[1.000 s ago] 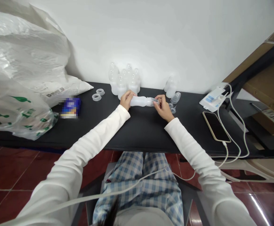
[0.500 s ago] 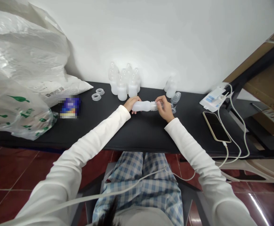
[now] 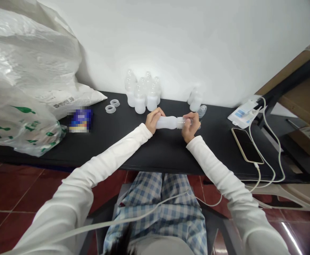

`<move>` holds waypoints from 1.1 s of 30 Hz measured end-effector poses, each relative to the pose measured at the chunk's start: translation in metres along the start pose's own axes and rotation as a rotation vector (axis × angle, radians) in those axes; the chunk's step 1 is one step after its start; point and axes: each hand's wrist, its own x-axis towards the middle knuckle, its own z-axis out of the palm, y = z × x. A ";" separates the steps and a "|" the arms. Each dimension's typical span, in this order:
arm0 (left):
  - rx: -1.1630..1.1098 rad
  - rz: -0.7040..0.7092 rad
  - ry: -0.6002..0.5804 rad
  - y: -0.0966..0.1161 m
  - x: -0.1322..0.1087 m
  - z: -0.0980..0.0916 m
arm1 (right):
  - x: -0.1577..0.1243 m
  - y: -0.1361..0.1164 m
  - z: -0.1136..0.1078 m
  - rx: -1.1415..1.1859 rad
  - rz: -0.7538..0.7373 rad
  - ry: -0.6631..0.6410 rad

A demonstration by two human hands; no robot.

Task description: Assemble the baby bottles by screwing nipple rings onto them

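A milky white baby bottle [image 3: 167, 122] lies level above the black table, its base to the left. My left hand [image 3: 152, 120] is wrapped round the base end. At the other end my right hand [image 3: 191, 126] is closed on the clear collar and top, and its fingers hide much of that part. Just beyond the right hand lies a clear cap [image 3: 202, 111]. Several capped baby bottles [image 3: 139, 102] stand together behind the left hand. More white bottles [image 3: 195, 103] stand behind the right hand. Two clear rings [image 3: 110, 108] lie farther left.
Large white plastic bags [image 3: 35, 60] and a clear bag with green leaf prints [image 3: 22, 122] fill the left side, beside a blue packet [image 3: 82, 118]. On the right lie a phone [image 3: 247, 145] with a white cable and a white-blue package [image 3: 242, 114]. A wall rises behind the table.
Both hands and the bottle have shifted slightly right in view. The fingers of my right hand have turned round the collar end, and my left fingers have changed their hold on the base.
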 end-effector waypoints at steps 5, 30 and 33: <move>0.144 0.315 0.098 0.000 -0.005 0.001 | -0.007 0.003 0.002 -0.062 0.053 0.031; 0.940 0.674 -0.267 -0.030 0.019 -0.031 | 0.009 -0.002 -0.004 -0.214 0.044 -0.105; 1.013 0.600 -0.377 -0.027 0.016 -0.025 | 0.010 0.004 -0.007 -0.233 -0.081 -0.146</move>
